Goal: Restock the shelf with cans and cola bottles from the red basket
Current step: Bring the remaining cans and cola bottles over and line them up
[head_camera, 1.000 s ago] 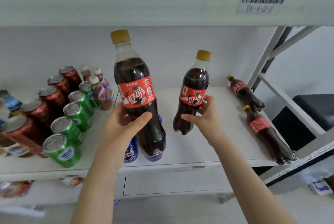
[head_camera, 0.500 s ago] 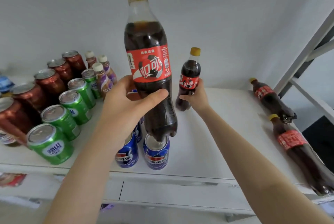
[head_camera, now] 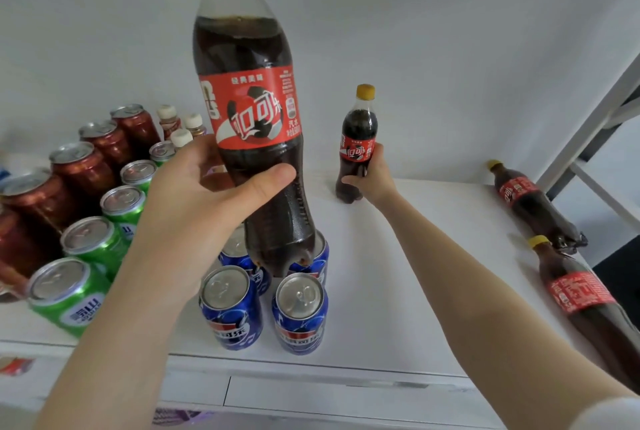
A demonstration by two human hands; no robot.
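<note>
The left hand (head_camera: pixel 207 194) wraps thumb and fingers round a cola bottle (head_camera: pixel 249 138), held upright above the blue cans (head_camera: pixel 230 305), probably awaiting its slot. The right hand (head_camera: pixel 375 173), arm stretched forward, grips a second bottle (head_camera: pixel 358 142) upright at the back of the shelf (head_camera: pixel 398 273), likely to keep room in front.

Left hand (head_camera: pixel 194 194) holds the near cola bottle (head_camera: pixel 249 110), right hand (head_camera: pixel 375 176) the far bottle (head_camera: pixel 358 138).

shelf (head_camera: pixel 381 308) | left: can rows (head_camera: pixel 86 242), small bottles (head_camera: pixel 180 137) behind them | near centre: four cans (head_camera: pixel 230 308), near bottle (head_camera: pixel 249 138) just above their far pair | far centre: far bottle (head_camera: pixel 358 138) | right: two lying bottles (head_camera: pixel 530 204), end to end
</note>
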